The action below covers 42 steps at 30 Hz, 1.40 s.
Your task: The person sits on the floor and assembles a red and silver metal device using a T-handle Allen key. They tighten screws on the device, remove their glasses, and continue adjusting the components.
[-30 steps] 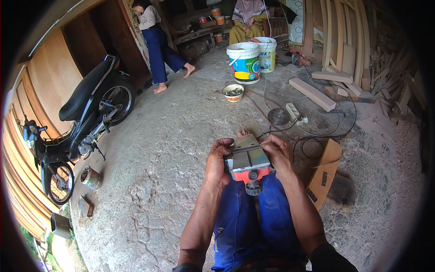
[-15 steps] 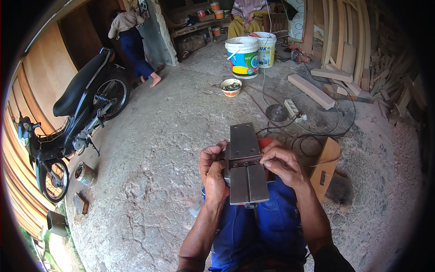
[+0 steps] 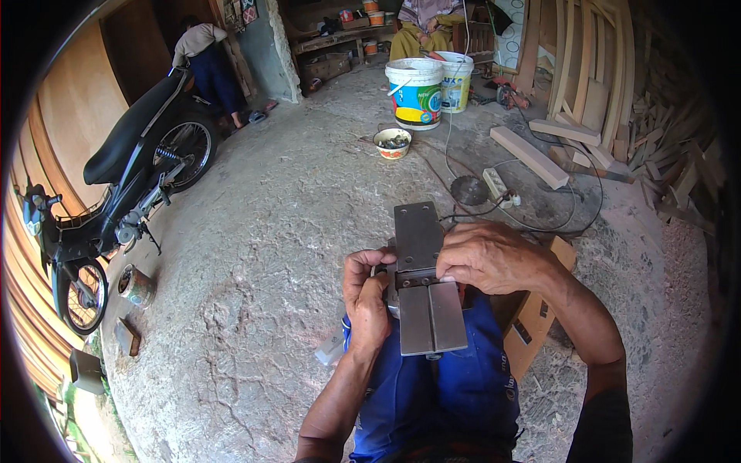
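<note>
An electric planer lies sole-up above my lap, its two grey metal plates facing me with the cutter drum in the gap between them. My left hand is wrapped round its left side, thumb and fingers on the body by the drum. From the right, my right hand reaches over the planer. Its fingers are curled together at the right end of the drum; whatever they pinch there is hidden.
A plank with a slot lies right of my knees. Ahead are a bowl of small parts, paint buckets, a saw blade, a power strip and cables. A motorcycle stands left; two people are farther back.
My right hand has swung up and over the planer, its elbow out to the right, fingers now on the drum's end. The view has shifted slightly. The person at the back left has bent lower.
</note>
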### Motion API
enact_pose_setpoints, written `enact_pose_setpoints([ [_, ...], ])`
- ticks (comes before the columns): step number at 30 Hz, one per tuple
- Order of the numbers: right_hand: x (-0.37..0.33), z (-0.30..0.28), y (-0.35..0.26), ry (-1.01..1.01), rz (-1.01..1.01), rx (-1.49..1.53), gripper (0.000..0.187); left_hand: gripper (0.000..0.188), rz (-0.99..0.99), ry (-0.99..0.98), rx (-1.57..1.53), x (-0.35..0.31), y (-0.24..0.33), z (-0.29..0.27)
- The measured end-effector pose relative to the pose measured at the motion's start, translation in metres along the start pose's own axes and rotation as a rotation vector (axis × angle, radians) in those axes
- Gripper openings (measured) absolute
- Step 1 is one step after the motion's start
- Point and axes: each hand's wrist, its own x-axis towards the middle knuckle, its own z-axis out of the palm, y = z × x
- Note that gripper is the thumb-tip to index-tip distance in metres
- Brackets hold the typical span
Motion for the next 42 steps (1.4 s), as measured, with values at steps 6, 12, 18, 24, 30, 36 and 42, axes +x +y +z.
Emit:
enact_pose_setpoints([
  [6,0.006,-0.003,-0.002,-0.094,0.124,0.043,0.014,0.034,-0.024,0.022,-0.002,0.000,0.000,0.001],
  [12,0.026,-0.007,-0.010,-0.207,0.151,0.152,0.014,0.034,-0.024,0.013,-0.011,-0.001,0.000,0.001],
  [18,0.030,-0.001,-0.010,-0.151,0.043,0.024,0.010,0.030,-0.003,0.003,0.031,0.000,-0.002,0.000],
  [24,0.038,-0.003,-0.004,-0.242,0.117,0.163,0.017,0.032,-0.044,0.020,0.027,0.000,0.001,0.001],
  [30,0.048,0.004,0.000,-0.188,-0.014,0.247,0.017,0.031,-0.046,-0.003,-0.009,0.002,0.001,0.004],
  [36,0.058,0.002,-0.009,-0.271,0.095,0.217,0.011,0.031,-0.090,-0.010,0.010,0.002,-0.001,-0.003],
  [42,0.056,0.015,0.008,-0.142,0.065,0.242,0.016,0.029,-0.104,-0.015,-0.012,0.011,0.001,-0.005],
])
